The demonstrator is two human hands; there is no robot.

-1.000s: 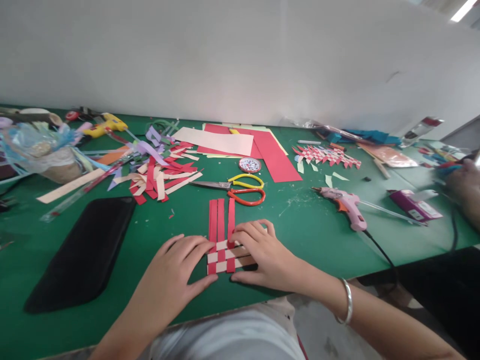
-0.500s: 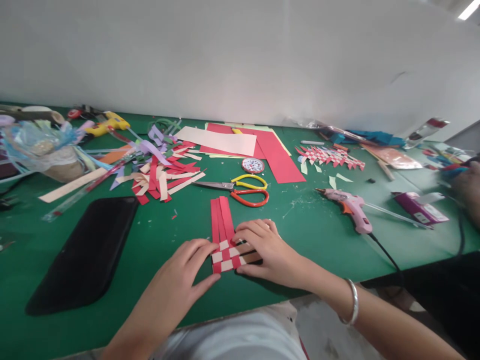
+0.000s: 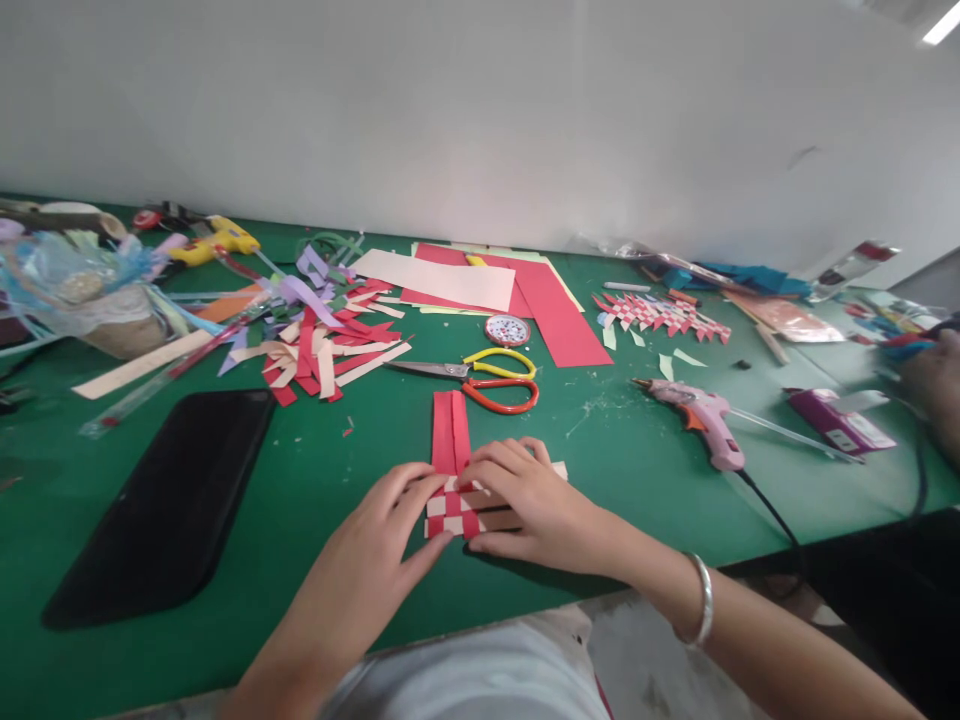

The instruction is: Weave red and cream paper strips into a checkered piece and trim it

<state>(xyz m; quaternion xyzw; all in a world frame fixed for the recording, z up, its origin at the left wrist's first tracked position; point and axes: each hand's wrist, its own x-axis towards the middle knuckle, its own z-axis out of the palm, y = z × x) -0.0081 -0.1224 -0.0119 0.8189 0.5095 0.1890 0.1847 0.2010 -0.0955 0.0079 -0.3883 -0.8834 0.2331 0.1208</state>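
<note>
A small checkered weave of red and cream paper strips (image 3: 452,506) lies flat on the table in front of me. Its loose red strips (image 3: 450,430) point away from me, while cream strips (image 3: 496,521) run right, partly under my right hand. My left hand (image 3: 379,540) holds the left edge of the weave between thumb and fingers. From the other side, my right hand (image 3: 536,505) grips it, fingertips on the upper edge and thumb low. Just beyond lie scissors (image 3: 501,393) with one yellow and one orange handle.
A black phone-shaped slab (image 3: 165,500) lies left, below a pile of paper strips (image 3: 322,355). Red sheets (image 3: 559,315) lie at the back. To the right are a pink glue gun (image 3: 701,415), a purple box (image 3: 840,420) and another person's hand (image 3: 934,380).
My left hand has moved slightly right, its fingers closer to my right hand. The loose red strips have drawn together and now stand straighter. A cream strip end shows beyond my right hand.
</note>
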